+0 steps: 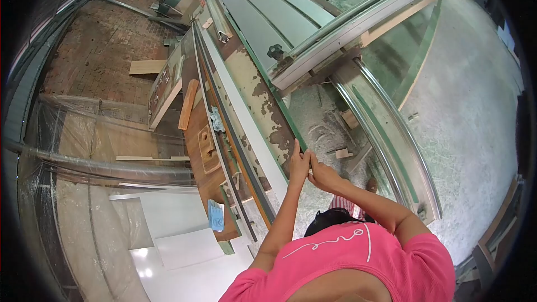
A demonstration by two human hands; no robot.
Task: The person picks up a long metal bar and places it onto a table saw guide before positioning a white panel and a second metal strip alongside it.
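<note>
My left hand (300, 166) and my right hand (323, 174) meet in front of my body, beside the near end of a worn table (258, 100) with a green edge. The left index finger points forward along that edge, while its other fingers are curled. On the right hand the fingers are bent and pressed against the left hand. Whatever lies between the fingers, if anything, is too small or hidden to make out. A long white strip (246, 126) runs along the table's left side.
A metal beam (335, 39) with a black knob (275, 51) crosses ahead. Chrome rails (400, 128) stand to the right. Wood scraps (342, 153) lie on the floor. At left are a brown bench (196, 151), a blue packet (216, 215) and white panels (187, 249).
</note>
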